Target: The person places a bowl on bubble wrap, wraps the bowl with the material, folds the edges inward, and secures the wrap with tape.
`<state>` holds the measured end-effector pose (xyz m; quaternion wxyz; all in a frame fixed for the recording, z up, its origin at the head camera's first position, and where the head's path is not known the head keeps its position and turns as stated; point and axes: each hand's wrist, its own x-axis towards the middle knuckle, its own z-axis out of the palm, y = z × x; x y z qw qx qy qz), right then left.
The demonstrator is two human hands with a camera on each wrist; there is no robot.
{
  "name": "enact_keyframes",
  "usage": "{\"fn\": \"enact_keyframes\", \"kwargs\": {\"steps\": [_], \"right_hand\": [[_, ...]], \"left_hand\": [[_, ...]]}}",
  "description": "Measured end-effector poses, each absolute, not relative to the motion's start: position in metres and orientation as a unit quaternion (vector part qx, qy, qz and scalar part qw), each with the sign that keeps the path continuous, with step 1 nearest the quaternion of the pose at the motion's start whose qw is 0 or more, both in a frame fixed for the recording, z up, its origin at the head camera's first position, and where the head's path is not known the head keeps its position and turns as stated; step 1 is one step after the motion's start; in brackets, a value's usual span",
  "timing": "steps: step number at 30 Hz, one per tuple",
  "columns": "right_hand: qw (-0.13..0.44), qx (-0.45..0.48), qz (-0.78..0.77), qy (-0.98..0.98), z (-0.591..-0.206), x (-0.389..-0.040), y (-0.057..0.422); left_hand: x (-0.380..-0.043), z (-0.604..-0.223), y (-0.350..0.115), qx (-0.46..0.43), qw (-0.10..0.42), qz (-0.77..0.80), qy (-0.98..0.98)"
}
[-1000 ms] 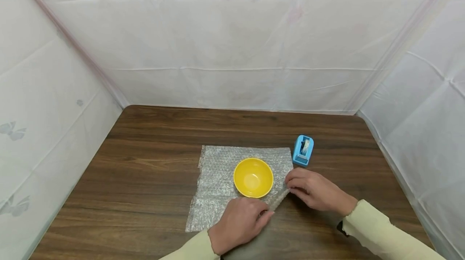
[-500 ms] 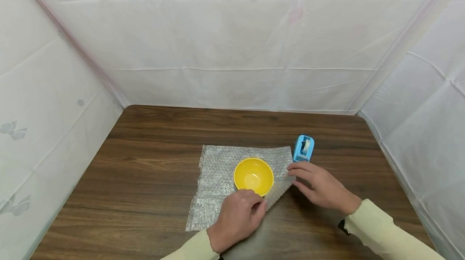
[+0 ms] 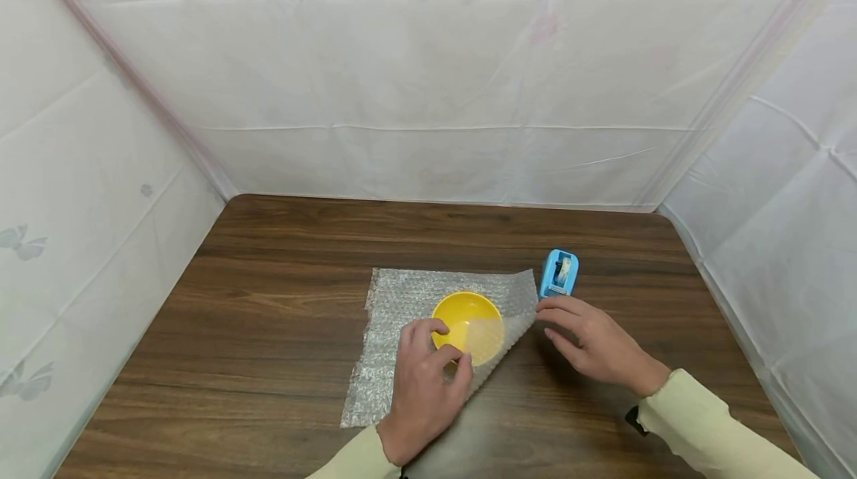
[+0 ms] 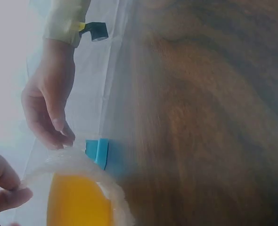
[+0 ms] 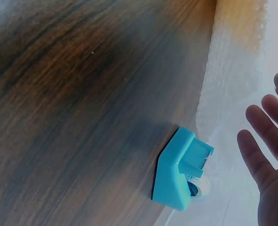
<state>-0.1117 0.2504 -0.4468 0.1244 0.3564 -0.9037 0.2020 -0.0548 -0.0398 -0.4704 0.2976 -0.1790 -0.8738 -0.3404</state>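
The yellow bowl stands upright on a sheet of bubble wrap, right of the sheet's middle. The near right part of the sheet is lifted and folded over the bowl; the near right part of the bowl shows through it, and the far left part is uncovered. The left hand pinches the lifted edge between curled fingers and thumb, over the near side of the bowl. The right hand is beside the right edge of the sheet, fingers extended and spread, gripping nothing; whether its fingertips touch the wrap cannot be told. A blue tape dispenser sits just beyond the right hand, near the far right corner of the sheet. It carries a roll of tape and a toothed cutter. All items rest on a dark wood-grain table. White sheeting encloses the back and both sides.
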Motion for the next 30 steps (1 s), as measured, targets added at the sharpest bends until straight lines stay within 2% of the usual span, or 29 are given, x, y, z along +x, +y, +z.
{"fn": "enact_keyframes", "kwargs": {"steps": [3,18,30], "right_hand": [[0.123,0.358,0.202,-0.903,-0.4479,-0.112,0.251],[0.107,0.328,0.199,-0.917,-0.4497,-0.1134,0.252],[0.055,0.279,0.196,-0.938,-0.4523,-0.1136,0.2475]], "left_hand": [[-0.0553,-0.4721,-0.0395,-0.156,0.301,-0.358,-0.87],[-0.061,-0.4752,-0.0413,-0.07,0.252,-0.429,-0.864],[-0.0649,-0.4769,-0.0432,-0.025,0.209,-0.465,-0.86]]}}
